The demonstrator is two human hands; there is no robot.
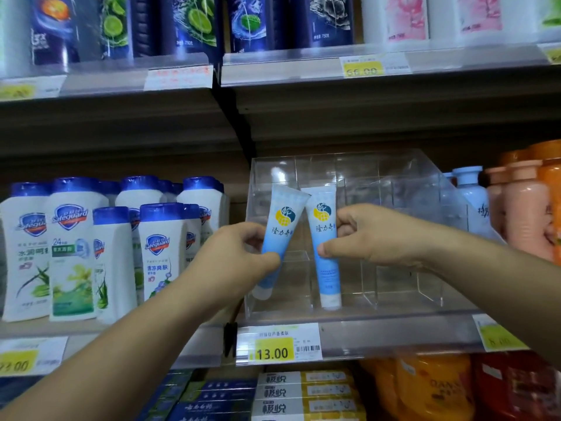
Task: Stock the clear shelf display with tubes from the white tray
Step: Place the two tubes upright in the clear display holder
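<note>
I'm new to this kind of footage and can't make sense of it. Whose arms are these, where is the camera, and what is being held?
There is no machine here, only one picture from a camera worn on a person's head, looking at store shelves. The two bare arms are that person's. The left hand holds a tilted blue tube; the right hand holds a second tube, standing cap down in the clear display box on the shelf. White soap bottles stand to the left, orange bottles to the right. A yellow price tag reads 13.00.
</note>
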